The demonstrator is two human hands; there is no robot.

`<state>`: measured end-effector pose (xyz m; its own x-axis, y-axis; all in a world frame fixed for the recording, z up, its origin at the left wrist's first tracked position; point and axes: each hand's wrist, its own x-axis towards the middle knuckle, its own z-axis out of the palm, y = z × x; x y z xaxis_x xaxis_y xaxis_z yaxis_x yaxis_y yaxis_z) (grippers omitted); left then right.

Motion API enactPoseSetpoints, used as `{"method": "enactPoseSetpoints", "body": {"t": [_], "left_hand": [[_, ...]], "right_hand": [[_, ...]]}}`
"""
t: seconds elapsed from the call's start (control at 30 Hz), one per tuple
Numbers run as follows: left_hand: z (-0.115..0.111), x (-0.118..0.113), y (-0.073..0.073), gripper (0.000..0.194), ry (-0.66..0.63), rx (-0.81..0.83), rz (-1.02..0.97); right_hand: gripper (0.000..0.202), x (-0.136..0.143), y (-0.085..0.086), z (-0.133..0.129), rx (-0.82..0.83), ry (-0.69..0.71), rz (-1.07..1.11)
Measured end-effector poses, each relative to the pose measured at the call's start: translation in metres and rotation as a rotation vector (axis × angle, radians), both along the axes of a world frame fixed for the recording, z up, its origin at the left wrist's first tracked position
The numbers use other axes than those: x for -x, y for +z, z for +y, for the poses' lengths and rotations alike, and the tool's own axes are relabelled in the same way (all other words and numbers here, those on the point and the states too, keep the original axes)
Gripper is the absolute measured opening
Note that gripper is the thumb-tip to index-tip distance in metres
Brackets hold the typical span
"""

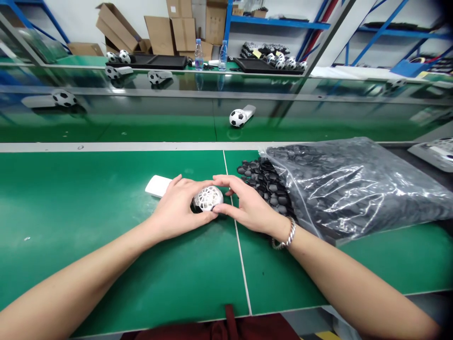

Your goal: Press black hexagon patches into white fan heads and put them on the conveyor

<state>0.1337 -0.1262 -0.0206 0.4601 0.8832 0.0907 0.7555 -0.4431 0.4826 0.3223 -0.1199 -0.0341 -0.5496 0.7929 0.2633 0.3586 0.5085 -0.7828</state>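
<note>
Between my hands is a white device with a round openwork head point(208, 198) and a flat white handle point(157, 186) pointing left. It lies at the green tabletop. My left hand point(180, 203) curls around the left side of the head and covers where head and handle join. From the right, my right hand point(244, 200) grips the head's rim, thumb at the near side and index finger at the far side. Just right of that hand lies a pile of small black panels point(272, 184), spilling out of a clear plastic bag point(357, 189).
Behind the green table point(88, 189) runs a shiny green conveyor point(159, 123). A finished-looking soccer-ball device point(238, 117) lies on it, with another point(64, 97) at left. Beyond stand black trays point(152, 62), bottles point(198, 55) and cardboard boxes point(159, 35).
</note>
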Motion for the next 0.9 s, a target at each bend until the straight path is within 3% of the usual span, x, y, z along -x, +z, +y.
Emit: {"method": "enactPoseSetpoints", "body": {"t": [0.1, 0.2, 0.3, 0.47, 0.53, 0.7, 0.9], "left_hand": [[-0.001, 0.000, -0.001, 0.052, 0.021, -0.021, -0.027], [0.000, 0.002, -0.002, 0.049, 0.030, -0.048, -0.036], [0.001, 0.004, -0.001, 0.052, -0.041, -0.026, -0.011], [0.002, 0.006, 0.000, 0.061, -0.136, -0.033, 0.052], [0.004, 0.008, 0.001, 0.059, -0.161, -0.025, 0.056], [0.008, 0.014, 0.003, 0.056, -0.279, 0.073, 0.066], [0.002, 0.007, 0.002, 0.062, -0.090, 0.019, 0.088]], "right_hand": [[0.051, 0.004, -0.003, 0.000, 0.137, 0.053, 0.018], [0.050, 0.007, -0.002, 0.000, 0.131, 0.055, 0.016], [0.039, 0.001, 0.004, 0.006, 0.108, 0.029, -0.042], [0.015, -0.031, 0.013, 0.025, -0.178, -0.439, -0.479], [0.013, -0.042, 0.013, 0.029, -0.199, -0.516, -0.706], [0.017, -0.046, 0.012, 0.029, -0.165, -0.440, -0.891], [0.020, -0.042, 0.013, 0.026, -0.176, -0.438, -0.933]]}}
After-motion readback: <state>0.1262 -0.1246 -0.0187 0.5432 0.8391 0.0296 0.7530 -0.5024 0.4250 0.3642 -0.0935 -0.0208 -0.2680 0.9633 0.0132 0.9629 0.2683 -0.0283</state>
